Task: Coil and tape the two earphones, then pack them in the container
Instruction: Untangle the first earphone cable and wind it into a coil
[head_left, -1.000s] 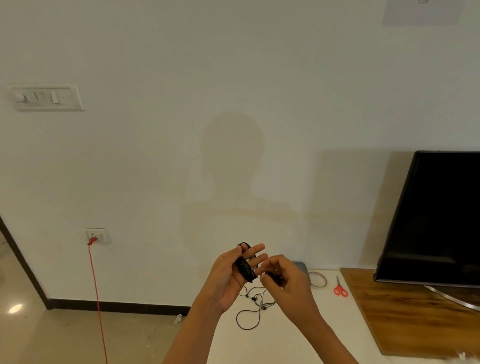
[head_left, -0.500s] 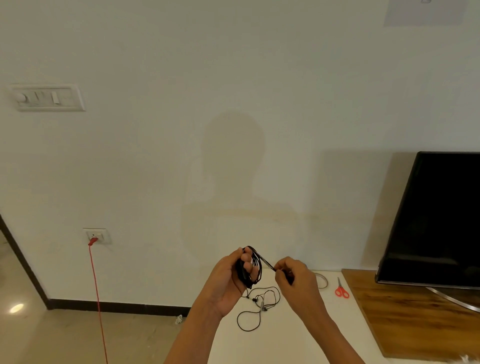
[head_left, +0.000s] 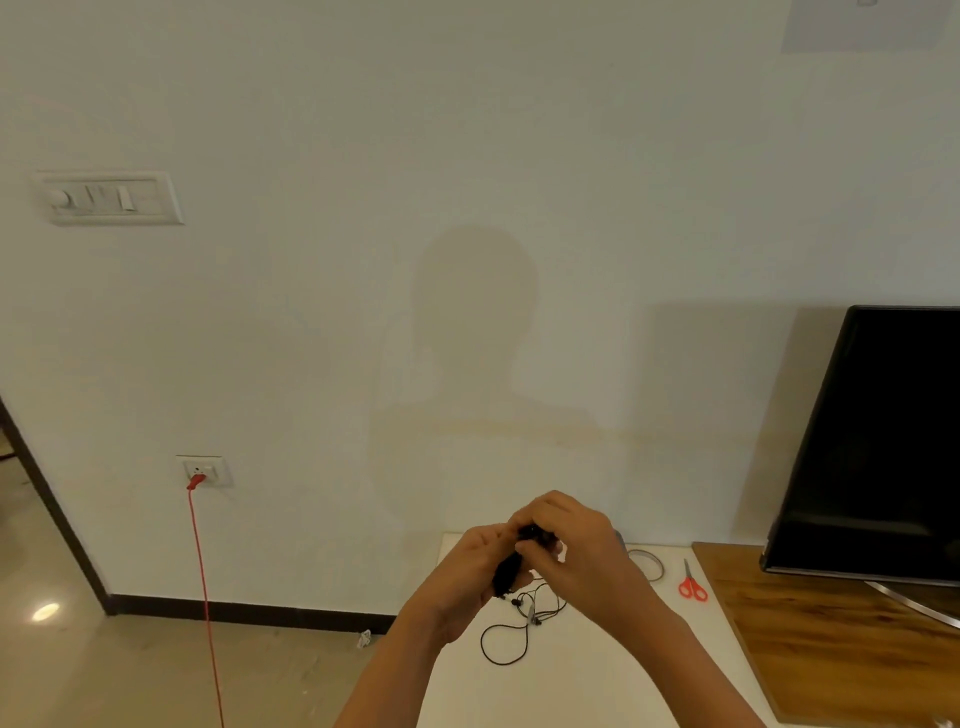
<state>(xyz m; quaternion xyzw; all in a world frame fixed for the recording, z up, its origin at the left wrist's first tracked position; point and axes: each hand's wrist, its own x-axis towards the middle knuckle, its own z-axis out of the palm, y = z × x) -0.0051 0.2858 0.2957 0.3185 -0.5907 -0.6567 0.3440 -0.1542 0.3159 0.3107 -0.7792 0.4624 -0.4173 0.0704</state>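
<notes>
Two hands meeting above the white bench, raised off its surface. Left hand curled shut around a black coiled earphone, bundle poking out between palm and fingers. Right hand folded over the top of the same bundle, fingers bent down and pinched on it, knuckles toward the wall. Both hands touching across the coil.

Second earphone lying loose on the bench just below the hands, uncoiled, one loop of black cable spread toward the near edge, small buds and an inline piece gathered near the middle. Roll of clear tape flat on the bench to the right of the hands, partly hidden behind the right wrist. Red-handled scissors further right, blades pointing toward the wall, near the edge of a wooden board. Dark screen standing on that board at the right edge. Small grey shape behind the right hand, too hidden to identify.

Wall socket low on the left with a red cable hanging down to the floor. Switch panel higher up on the wall.
</notes>
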